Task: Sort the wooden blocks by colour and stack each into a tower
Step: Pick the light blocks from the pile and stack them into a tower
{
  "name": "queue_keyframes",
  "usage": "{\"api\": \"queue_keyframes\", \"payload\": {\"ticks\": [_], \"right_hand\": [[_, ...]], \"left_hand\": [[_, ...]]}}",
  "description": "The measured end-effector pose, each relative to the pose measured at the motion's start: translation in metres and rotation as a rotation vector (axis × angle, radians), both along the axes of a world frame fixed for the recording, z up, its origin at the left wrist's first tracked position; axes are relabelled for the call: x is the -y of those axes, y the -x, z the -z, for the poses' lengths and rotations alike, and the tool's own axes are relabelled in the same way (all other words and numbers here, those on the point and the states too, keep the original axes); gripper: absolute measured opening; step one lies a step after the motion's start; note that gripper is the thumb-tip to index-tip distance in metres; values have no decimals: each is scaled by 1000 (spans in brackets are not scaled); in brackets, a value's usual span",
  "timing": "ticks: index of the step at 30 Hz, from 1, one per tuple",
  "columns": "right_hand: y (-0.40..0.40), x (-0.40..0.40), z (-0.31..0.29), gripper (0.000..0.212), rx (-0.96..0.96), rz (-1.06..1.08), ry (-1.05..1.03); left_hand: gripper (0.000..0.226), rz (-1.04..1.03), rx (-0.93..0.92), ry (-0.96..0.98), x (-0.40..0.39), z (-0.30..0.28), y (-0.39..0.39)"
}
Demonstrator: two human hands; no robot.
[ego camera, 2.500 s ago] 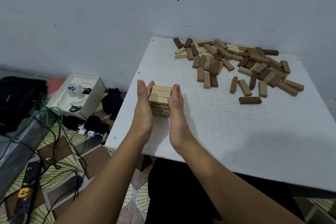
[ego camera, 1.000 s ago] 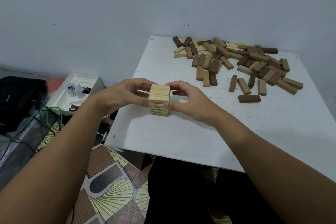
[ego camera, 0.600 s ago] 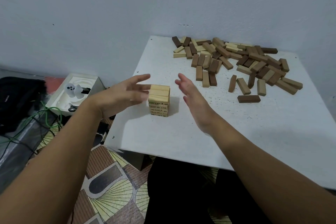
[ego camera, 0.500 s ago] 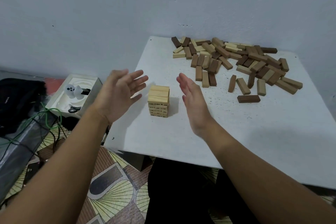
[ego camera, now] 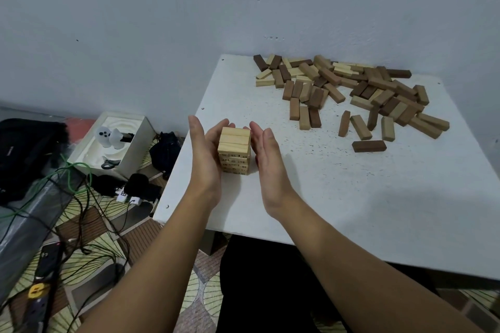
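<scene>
A short tower of pale, light-coloured wooden blocks (ego camera: 234, 150) stands upright near the front-left part of the square white bench (ego camera: 351, 197), its top layer showing three blocks side by side and its lower layers printed with small dark numbers on the near ends. The left hand (ego camera: 204, 155) stands on edge with flat, straight fingers against the tower's left face, thumb raised; its fingertips wrap slightly behind the far corner. The right hand (ego camera: 266, 155) mirrors it on the right side, palm facing the tower, fingers straight and close beside the right face; whether it actually touches cannot be told. Neither grip is curled round anything: both are spread flat, flanking the tower.

Well apart, along the bench's far right region, lies a loose heap of unsorted wooden blocks in pale, mid-brown and dark-brown tones (ego camera: 351, 89); one dark-brown wooden block (ego camera: 369, 146) lies alone at the near edge of that scatter.

On the patterned floor to the left sit a white open cardboard box holding white moulded objects (ego camera: 113, 140), a black bag (ego camera: 25, 154), tangled black and green cables (ego camera: 73, 197) and a power strip (ego camera: 40, 297)
</scene>
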State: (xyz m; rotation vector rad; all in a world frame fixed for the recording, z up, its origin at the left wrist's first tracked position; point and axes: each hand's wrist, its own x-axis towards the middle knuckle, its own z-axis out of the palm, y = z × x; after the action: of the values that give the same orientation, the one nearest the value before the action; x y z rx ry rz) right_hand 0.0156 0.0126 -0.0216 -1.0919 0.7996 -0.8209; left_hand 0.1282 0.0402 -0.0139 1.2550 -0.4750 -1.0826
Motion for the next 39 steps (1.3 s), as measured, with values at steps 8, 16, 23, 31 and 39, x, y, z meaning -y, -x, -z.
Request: {"api": "queue_keyframes", "payload": {"ticks": [8,16,23,31,39], "right_hand": [[-3,4,14,51,51,31,9],[-28,5,23,69,82,121,-82],[-48,-3,25,100,128,193,-176],[-46,-2,26,100,104,202,-133],[-47,-1,29,103,143,188,-152]], "left_hand": [[91,-23,18,-16,1,-3,4],[86,-61,17,-35,1,-9,13],[83,-100,6,-52,1,-12,17],[82,-114,-17,-52,2,-10,18],[82,-111,-15,-55,3,-9,18]]}}
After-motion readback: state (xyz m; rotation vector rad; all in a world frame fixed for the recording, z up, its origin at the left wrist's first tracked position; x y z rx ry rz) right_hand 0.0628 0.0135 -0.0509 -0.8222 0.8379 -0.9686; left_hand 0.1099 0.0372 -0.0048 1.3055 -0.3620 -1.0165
